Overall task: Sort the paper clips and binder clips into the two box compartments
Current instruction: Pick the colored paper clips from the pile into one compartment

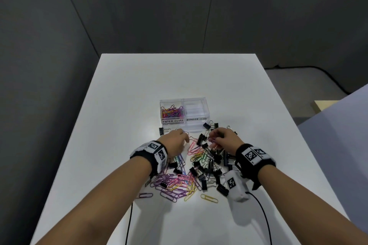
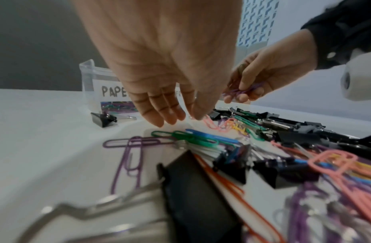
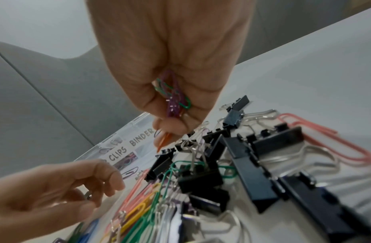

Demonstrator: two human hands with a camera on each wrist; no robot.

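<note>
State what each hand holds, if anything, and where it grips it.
The right hand holds a small bunch of paper clips, purple and green, pinched along their middles between thumb and curled fingers. The left hand holds nothing; its fingers hang relaxed above the pile.

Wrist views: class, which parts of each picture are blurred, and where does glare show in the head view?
Left wrist view: the nearest binder clip is smeared out of focus, while the paper clips beyond it look sharper. Right wrist view: the left hand and bottom edge are blurred. Head view: bright glare on the table near the clear box.
</note>
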